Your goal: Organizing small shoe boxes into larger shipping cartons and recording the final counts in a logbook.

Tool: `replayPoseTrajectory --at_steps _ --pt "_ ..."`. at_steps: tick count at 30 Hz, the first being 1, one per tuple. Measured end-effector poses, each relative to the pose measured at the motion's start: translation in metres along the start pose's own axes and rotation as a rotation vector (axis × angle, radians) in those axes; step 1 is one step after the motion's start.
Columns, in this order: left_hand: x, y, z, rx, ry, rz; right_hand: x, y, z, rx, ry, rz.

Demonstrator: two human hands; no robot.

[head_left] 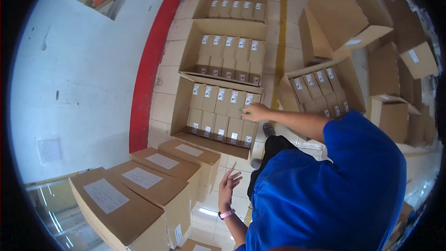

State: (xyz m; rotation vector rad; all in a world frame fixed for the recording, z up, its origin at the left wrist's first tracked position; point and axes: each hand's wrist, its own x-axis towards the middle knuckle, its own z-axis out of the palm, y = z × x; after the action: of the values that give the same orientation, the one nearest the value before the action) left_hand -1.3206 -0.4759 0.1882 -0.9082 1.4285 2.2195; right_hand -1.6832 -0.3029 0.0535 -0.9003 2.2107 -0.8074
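My right hand (255,112) reaches over an open carton (185,135) on the floor. Its fingers are pinched on a thin green pen-like thing (245,112), close above the packed boxes. Two rows of narrow brown boxes (221,107) fill this carton, each with a small white label. My left hand (228,188), a pink band at its wrist, hovers off the carton's near side with fingers spread. A small pale tip shows above that hand, and I cannot make out whether it is a held thing or a fingertip.
Two more open cartons (186,58) of labelled boxes line up beyond. Closed cartons (160,183) with white sheets stand near left, beside a white wall (88,79) with a red stripe (147,74). To the right are another filled carton (355,76) and stacked open cartons (341,14).
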Motion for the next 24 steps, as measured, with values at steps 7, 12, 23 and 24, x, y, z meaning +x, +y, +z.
replayPoseTrajectory --at_steps 7,12,23,24 --pt "0.076 -0.16 -0.169 1.158 0.093 -0.183 -0.254 0.106 0.046 0.559 0.217 0.893" --pt "0.207 -0.082 -0.175 1.251 -0.532 0.13 -0.463 0.051 0.078 0.982 1.184 1.22" --pt "0.257 0.123 0.149 0.809 -0.302 0.627 -0.783 -0.013 0.428 1.428 1.597 1.649" --pt "0.24 0.098 0.191 0.818 -0.309 0.622 -0.808 -0.012 0.46 1.395 1.444 1.695"
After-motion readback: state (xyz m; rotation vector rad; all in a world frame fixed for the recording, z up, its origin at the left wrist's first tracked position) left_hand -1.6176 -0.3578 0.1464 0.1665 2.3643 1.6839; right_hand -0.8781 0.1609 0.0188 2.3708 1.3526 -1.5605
